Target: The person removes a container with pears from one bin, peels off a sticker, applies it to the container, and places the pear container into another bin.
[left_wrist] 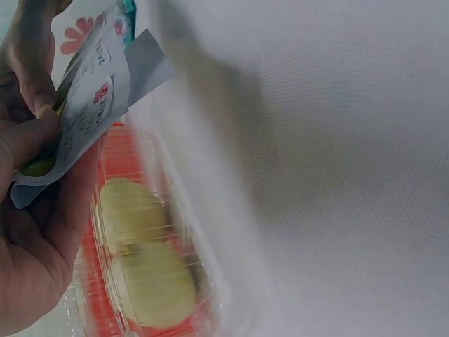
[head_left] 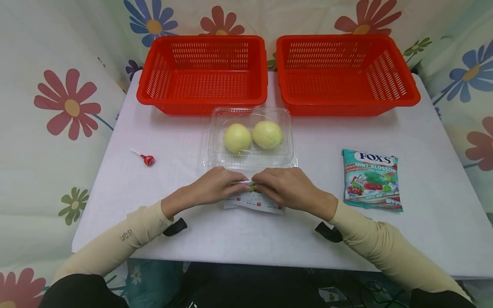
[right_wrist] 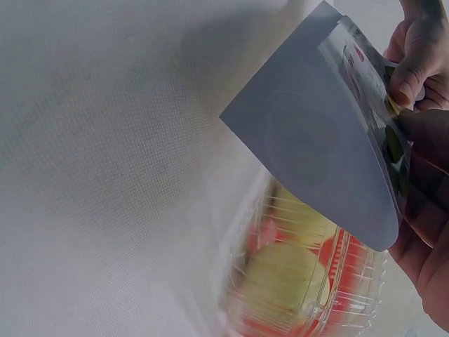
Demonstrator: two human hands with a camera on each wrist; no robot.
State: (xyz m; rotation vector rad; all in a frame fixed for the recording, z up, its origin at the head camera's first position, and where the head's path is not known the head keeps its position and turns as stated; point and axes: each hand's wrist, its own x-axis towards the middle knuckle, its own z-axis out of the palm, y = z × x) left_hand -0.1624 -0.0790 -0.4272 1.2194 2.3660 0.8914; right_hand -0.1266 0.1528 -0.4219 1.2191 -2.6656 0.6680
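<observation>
Over white cloth (head_left: pixel 319 145), left grip (head_left: pixel 216 185) and right grip (head_left: pixel 286 186) pinch sheet (head_left: pixel 259 202).

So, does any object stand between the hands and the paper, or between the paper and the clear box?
No other object visibly does. The left hand and right hand both pinch the paper, and in the head view only these hands lie between it and the box.

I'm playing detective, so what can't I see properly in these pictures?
Some writing on the printed sheet: too small in the head view.
One yellow fruit: partly behind the printed sheet in the right wrist view.
Part of the left hand: cut off by the left wrist view's left edge.
</observation>
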